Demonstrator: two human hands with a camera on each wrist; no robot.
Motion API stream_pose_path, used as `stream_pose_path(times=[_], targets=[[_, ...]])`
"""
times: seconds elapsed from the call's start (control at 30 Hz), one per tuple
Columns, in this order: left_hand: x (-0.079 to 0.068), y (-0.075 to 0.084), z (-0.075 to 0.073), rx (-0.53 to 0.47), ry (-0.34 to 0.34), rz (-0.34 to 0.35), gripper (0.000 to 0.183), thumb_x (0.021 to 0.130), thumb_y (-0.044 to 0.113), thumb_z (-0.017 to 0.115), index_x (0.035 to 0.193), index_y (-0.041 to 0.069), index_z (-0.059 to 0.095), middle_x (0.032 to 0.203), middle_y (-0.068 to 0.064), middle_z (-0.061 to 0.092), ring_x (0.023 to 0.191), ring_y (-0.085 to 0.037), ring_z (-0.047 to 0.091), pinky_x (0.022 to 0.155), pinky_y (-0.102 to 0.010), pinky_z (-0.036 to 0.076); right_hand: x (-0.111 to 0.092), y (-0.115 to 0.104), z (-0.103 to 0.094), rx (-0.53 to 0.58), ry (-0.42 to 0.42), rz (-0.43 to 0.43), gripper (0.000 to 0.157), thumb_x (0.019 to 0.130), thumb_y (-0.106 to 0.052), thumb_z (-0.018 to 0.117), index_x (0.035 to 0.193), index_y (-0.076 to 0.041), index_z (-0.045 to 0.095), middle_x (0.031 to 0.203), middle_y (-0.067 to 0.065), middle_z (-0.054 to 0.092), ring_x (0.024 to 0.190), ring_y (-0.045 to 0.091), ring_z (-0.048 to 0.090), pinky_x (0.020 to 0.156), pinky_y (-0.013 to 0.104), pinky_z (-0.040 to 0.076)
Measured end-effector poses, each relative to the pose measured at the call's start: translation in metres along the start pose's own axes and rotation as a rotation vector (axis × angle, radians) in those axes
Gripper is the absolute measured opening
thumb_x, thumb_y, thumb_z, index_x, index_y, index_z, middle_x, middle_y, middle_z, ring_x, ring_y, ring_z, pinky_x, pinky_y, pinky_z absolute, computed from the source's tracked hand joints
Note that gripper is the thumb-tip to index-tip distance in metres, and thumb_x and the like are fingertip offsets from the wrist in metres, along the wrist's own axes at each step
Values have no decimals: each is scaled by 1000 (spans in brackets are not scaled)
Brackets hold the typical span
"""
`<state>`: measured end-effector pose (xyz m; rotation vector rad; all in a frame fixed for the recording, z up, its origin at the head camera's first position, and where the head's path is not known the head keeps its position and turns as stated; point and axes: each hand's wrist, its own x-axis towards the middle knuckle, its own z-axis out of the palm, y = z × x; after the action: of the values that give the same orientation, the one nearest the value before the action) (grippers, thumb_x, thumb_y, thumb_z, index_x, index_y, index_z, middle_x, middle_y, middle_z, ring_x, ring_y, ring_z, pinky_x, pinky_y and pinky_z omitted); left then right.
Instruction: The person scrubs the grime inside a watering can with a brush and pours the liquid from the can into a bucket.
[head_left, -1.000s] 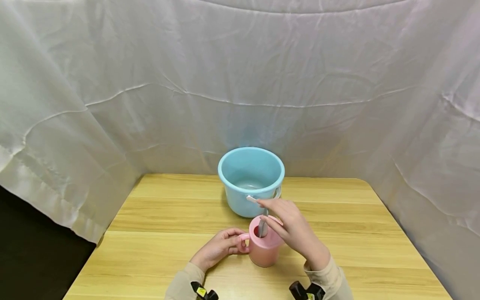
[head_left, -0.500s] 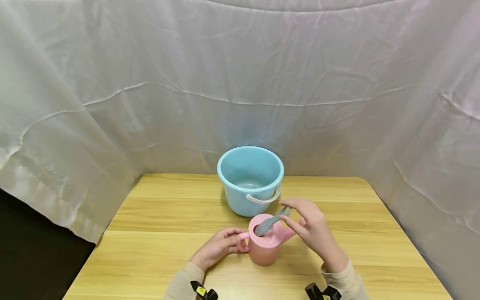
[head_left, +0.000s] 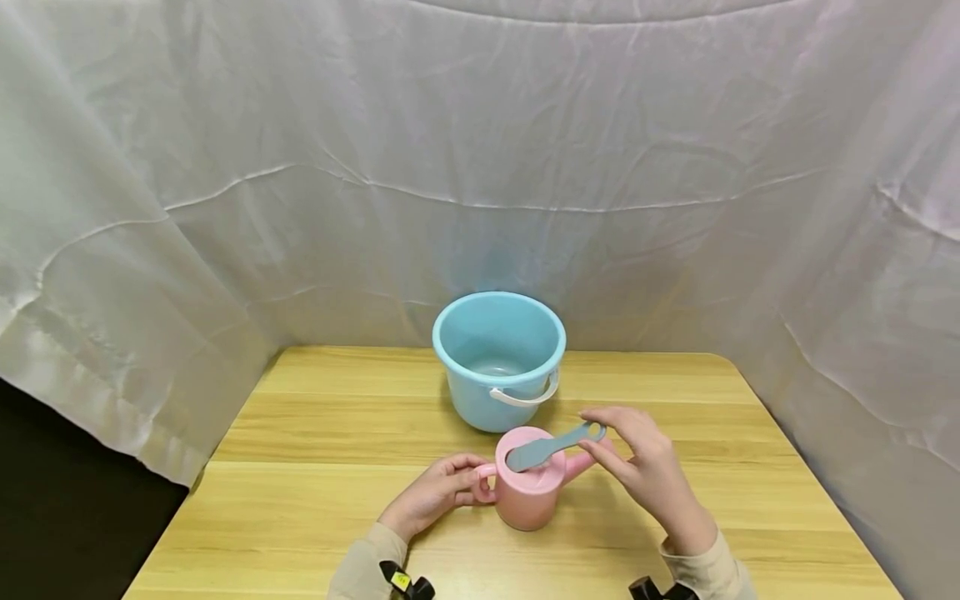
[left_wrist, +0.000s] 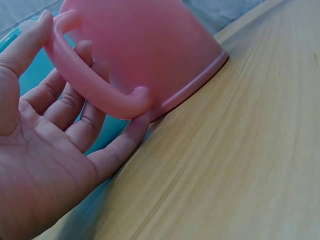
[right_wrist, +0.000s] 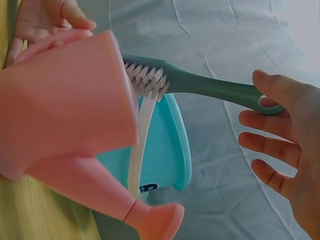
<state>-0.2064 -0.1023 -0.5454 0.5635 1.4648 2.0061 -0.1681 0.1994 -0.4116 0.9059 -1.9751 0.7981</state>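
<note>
— While the pink watering can (head_left: pixel 528 492) is standing on the wooden table (head_left: pixel 315 467), what is the left hand (head_left: pixel 435 493) doing?

— It is curling its fingers through the can's handle (left_wrist: pixel 95 87), with the thumb pressing on top of the loop and the fingertips lying against the can's wall near its base.

— And the right hand (head_left: pixel 648 467)?

— It is pinching the ringed end of a grey-green brush (head_left: pixel 551 447) between thumb and forefinger, while the other fingers are spreading loosely apart. The brush is lying tilted across the can's open rim, bristles down, its head resting over the mouth.

— Where is the can sitting?

— Near the front middle of the table, spout (right_wrist: pixel 150 212) pointing to the person's right, beneath the brush handle. A light blue bucket (head_left: pixel 498 354) with a white bail (head_left: pixel 525 398) is standing just behind it, close to the white cloth backdrop (head_left: pixel 480 167).

— Are the bucket and can touching?

— I cannot tell; they are looking very close.
</note>
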Motion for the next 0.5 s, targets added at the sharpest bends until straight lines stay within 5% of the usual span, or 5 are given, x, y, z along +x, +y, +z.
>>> stream_pose_path(times=[0.3,0.5], targets=[[0,0,0,-6,2,-1,19,101,18,52,116,11,60,93,2,67,95,-15,69,97,-44,54,17,-13,6,-11,31,-98,39,94,-39,62,105,-3,72,98,7,73,90,22,65,91,23,46],[0,0,1,-13,5,-2,19,101,18,52,116,11,61,92,2,67,96,-16,69,97,-44,54,37,-22,15,-19,-59,-152,35,94,-36,63,109,-5,70,100,5,73,91,20,68,81,31,49]])
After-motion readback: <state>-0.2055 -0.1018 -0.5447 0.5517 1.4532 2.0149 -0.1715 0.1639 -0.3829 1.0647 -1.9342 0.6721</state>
